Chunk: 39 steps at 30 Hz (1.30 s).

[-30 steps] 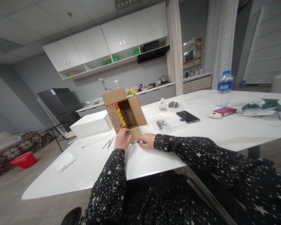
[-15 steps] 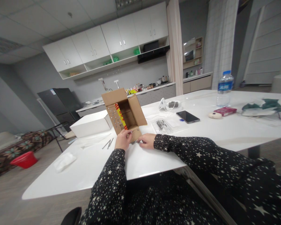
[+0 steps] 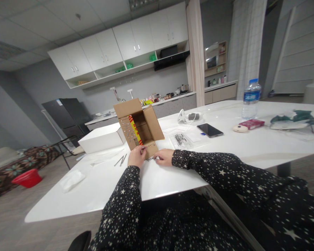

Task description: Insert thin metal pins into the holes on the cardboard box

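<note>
Almost nothing has moved since the earlier frames: your two hands stay at the near flap of the cardboard box [image 3: 139, 126], and only the left hand [image 3: 136, 157] has shifted a touch at its fingertips.

Your left fingers [image 3: 141, 150] are curled and pinched against the lower edge of the box's front flap, where a small metal piece [image 3: 151, 158] shows between your two hands; whether they actually grip it is too small to tell. Your right hand [image 3: 164, 157] lies low on the surface [image 3: 172, 174], fingers bent and closed toward that same metal piece, touching or just beside it. The box stands open directly beyond your fingers, tilted with its mouth toward you, its flaps spread and a red and yellow printed item [image 3: 134, 129] standing inside it. Rows of small holes or studs dot the left inner flap.

Just left of your left fingers lie two thin metal rods [image 3: 121, 160], and beyond those a white box [image 3: 101, 138] sits beside the cardboard one. Further left, near the surface's edge, rests a crumpled white cloth [image 3: 71, 180]. To the right of your right fingers, and beyond them, is a clear bag of small parts [image 3: 181, 140], then a dark phone [image 3: 209, 130]. Well apart to the right stand a water bottle [image 3: 250, 99], a red booklet [image 3: 251, 123] and a green bundle [image 3: 293, 118].
</note>
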Each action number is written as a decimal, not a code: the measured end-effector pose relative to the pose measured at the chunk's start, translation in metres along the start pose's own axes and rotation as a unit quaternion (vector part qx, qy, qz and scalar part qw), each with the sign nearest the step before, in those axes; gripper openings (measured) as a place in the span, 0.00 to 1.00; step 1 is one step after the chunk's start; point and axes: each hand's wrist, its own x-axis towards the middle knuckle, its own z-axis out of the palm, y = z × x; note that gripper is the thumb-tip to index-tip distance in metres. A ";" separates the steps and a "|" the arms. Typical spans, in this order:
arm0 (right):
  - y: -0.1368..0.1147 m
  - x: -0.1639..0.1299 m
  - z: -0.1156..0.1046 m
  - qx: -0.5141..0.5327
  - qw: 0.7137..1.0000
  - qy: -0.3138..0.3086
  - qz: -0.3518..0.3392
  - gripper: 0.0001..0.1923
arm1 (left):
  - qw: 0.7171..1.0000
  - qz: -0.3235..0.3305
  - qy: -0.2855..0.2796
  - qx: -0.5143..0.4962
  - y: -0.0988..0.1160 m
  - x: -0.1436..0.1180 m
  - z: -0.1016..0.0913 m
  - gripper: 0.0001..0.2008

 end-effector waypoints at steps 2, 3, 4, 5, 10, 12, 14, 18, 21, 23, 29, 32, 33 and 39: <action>0.000 0.000 0.000 -0.001 1.000 -0.001 0.002 0.17 | 1.000 -0.011 0.001 0.005 0.002 0.000 -0.002 0.11; 0.000 0.000 0.000 -0.001 1.000 -0.002 0.004 0.17 | 1.000 -0.016 0.003 0.010 0.002 -0.001 -0.003 0.11; -0.001 0.000 0.000 0.000 1.000 -0.002 0.005 0.17 | 1.000 -0.021 0.004 0.014 0.002 -0.001 -0.003 0.11; -0.001 0.000 0.000 0.002 1.000 -0.002 0.006 0.17 | 0.999 -0.026 0.006 0.018 0.002 -0.001 -0.004 0.10; 0.000 0.000 0.001 0.000 1.000 0.002 0.000 0.17 | 0.999 -0.042 0.003 0.026 0.002 -0.001 -0.004 0.10; 0.001 0.000 0.001 -0.001 1.000 0.002 -0.002 0.17 | 0.999 -0.045 0.000 0.028 0.002 -0.001 -0.004 0.10; 0.001 0.000 0.002 0.000 1.000 0.002 -0.002 0.16 | 0.998 -0.052 0.001 0.034 0.002 0.000 -0.004 0.10; 0.000 0.000 0.001 0.000 1.000 0.000 -0.002 0.16 | 0.996 -0.073 0.009 0.048 0.002 0.000 -0.005 0.10; 0.000 0.000 0.001 0.000 1.000 0.003 0.000 0.16 | 0.995 -0.085 0.014 0.059 0.003 -0.001 -0.006 0.10; 0.000 0.000 0.001 0.000 1.000 0.005 0.001 0.17 | 0.994 -0.090 0.017 0.066 0.003 -0.001 -0.007 0.10; 0.000 0.000 0.001 0.000 1.000 0.004 -0.002 0.17 | 0.992 -0.095 0.010 0.078 0.004 -0.001 -0.008 0.10; -0.001 -0.001 0.001 0.001 1.000 0.005 0.002 0.17 | 0.992 -0.097 0.008 0.085 0.004 -0.001 -0.008 0.10; -0.001 -0.001 0.000 0.001 1.000 0.006 0.002 0.17 | 0.991 -0.097 0.008 0.087 0.004 -0.001 -0.008 0.10; -0.002 -0.001 -0.001 -0.002 1.000 0.004 0.000 0.17 | 0.992 -0.094 0.012 0.086 0.003 -0.001 -0.007 0.10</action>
